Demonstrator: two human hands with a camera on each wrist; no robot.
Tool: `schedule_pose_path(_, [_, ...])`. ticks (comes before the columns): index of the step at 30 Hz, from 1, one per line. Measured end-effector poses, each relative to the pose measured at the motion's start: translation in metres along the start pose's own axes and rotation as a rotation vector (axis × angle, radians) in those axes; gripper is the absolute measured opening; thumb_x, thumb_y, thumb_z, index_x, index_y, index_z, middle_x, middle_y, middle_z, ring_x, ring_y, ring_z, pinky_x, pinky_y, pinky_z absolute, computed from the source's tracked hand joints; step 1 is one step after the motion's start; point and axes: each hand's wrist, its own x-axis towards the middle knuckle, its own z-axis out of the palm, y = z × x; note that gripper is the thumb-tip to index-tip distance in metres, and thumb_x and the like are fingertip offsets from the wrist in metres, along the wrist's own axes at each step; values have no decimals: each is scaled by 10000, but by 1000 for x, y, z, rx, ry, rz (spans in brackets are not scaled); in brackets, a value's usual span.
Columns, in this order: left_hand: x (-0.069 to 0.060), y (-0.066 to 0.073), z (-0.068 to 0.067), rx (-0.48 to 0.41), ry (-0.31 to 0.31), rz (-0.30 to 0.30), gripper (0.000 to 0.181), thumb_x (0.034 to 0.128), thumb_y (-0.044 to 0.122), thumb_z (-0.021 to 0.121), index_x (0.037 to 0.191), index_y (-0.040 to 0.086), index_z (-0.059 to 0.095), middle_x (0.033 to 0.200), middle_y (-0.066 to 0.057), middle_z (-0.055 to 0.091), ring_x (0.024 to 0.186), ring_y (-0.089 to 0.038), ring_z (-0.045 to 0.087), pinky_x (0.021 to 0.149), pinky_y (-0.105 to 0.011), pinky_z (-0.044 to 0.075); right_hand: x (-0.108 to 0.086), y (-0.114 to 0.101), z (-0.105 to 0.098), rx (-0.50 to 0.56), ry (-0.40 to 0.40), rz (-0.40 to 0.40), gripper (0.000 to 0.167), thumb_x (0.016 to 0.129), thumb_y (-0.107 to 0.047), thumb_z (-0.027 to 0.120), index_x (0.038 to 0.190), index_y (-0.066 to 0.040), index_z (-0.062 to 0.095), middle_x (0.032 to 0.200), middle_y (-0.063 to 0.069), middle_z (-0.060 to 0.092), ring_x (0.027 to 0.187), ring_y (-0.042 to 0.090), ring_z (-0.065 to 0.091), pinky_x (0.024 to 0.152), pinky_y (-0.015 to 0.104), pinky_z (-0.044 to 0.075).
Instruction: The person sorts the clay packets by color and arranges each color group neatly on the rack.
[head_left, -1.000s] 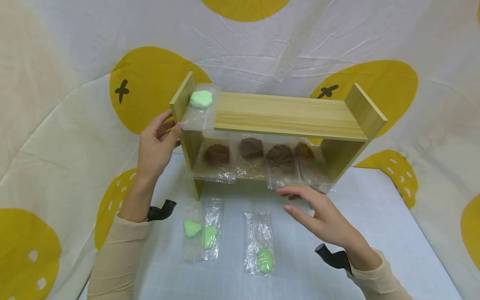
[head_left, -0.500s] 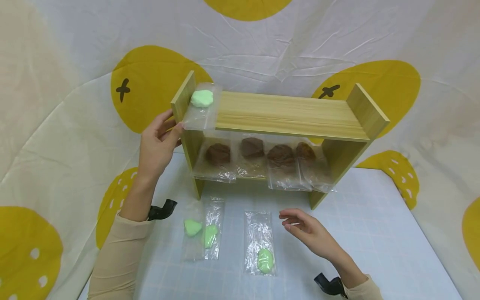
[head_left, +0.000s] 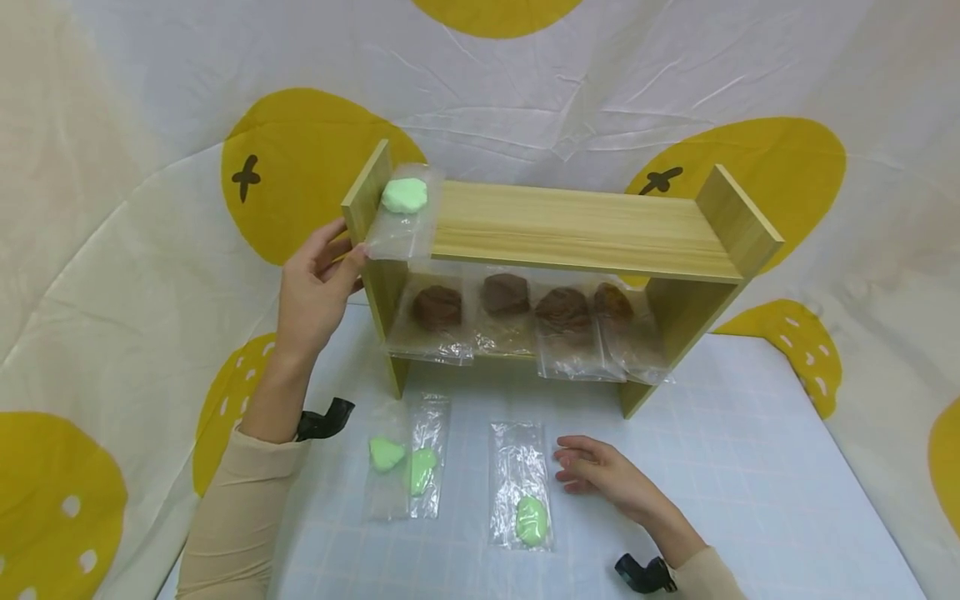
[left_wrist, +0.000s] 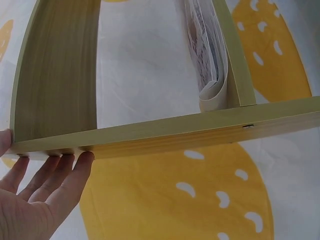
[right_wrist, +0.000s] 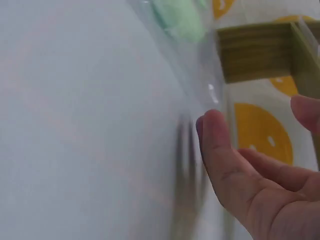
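Observation:
My left hand (head_left: 311,292) holds the left side panel of a small wooden shelf (head_left: 570,229). In the left wrist view, its fingertips lie against the panel's outer face, with the thumb at the front edge. Just beside that thumb, a clear zip bag (head_left: 401,237) with a pale green lump rests on the top board. My right hand (head_left: 611,479) is low over the table, fingers relaxed and holding nothing. Left of it lies a clear bag (head_left: 519,458) with a green lump; in the right wrist view the fingertips come close to it, but contact cannot be told.
Several clear bags (head_left: 506,329) with brown lumps line the lower board, their ends overhanging its front. Two more green-lump bags, a left one (head_left: 387,492) and a right one (head_left: 429,425), lie side by side on the pale checked table (head_left: 750,467). Patterned cloth (head_left: 510,92) hangs behind.
My right hand has come down from the lower board's front to the table, towards the single green-lump bag. My left hand stays at the shelf's left panel.

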Motion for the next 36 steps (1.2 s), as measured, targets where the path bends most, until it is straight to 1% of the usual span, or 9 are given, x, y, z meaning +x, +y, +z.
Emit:
schedule_pose_path(9, [1,0,0,-12,6,11,431,971,187,680,1395,183,603,1295,-134,636,1096,-248,670,821,-321,579,10,10,4,99,-21,59,592,1044,-192,549,1456,161,313,1373,321,504,1142,410,606,914,481,546])
schedule_pose_path(12, [1,0,1,-14,9,9,428,972,186,679,1394,184,605,1294,-135,636,1095,-252,671,818,-319,579,13,11,5,109,-5,76,549,1045,-187,542,1437,153,362,1337,288,551,1091,371,632,849,425,575])
schedule_pose_path(15, [1,0,1,-15,10,7,425,973,180,677,1392,181,606,1294,-136,637,1093,-250,672,815,-317,580,17,13,6,96,22,101,508,1036,-189,560,1403,137,429,1269,245,608,974,309,667,706,323,580])
schedule_pose_path(18, [0,0,1,-18,10,7,425,972,174,678,1391,176,607,1292,-143,636,1088,-242,674,813,-312,580,22,16,9,3,53,107,455,1009,-203,610,1327,112,528,1139,184,667,810,260,689,542,253,529])
schedule_pose_path(21, [0,0,1,-19,10,5,427,971,175,680,1391,174,607,1290,-145,637,1086,-232,674,814,-310,579,29,15,13,-168,80,92,397,970,-241,674,1211,66,604,949,125,692,650,240,679,427,246,476])
schedule_pose_path(24, [0,0,0,-15,11,0,430,968,179,683,1392,178,606,1290,-140,637,1091,-234,672,819,-317,578,35,14,19,-373,108,70,388,924,-316,732,1113,3,617,803,63,672,533,215,642,373,263,446])
schedule_pose_path(27, [0,0,1,-10,8,-2,431,969,189,683,1393,184,606,1293,-132,637,1100,-242,669,824,-327,577,39,11,25,-518,132,47,394,885,-344,773,1053,-33,598,744,13,641,463,186,594,353,280,436])
schedule_pose_path(32, [1,1,1,-14,2,-2,432,967,191,685,1392,188,606,1292,-128,637,1104,-249,667,826,-332,578,43,9,29,-598,136,20,230,890,-216,769,921,-65,598,634,0,596,420,140,535,369,253,395])
schedule_pose_path(36, [1,1,1,-14,6,-3,431,967,183,684,1391,187,607,1288,-129,639,1101,-249,669,822,-331,579,43,9,28,-588,128,-13,150,906,-156,740,862,-90,613,595,2,572,424,125,515,399,237,373])
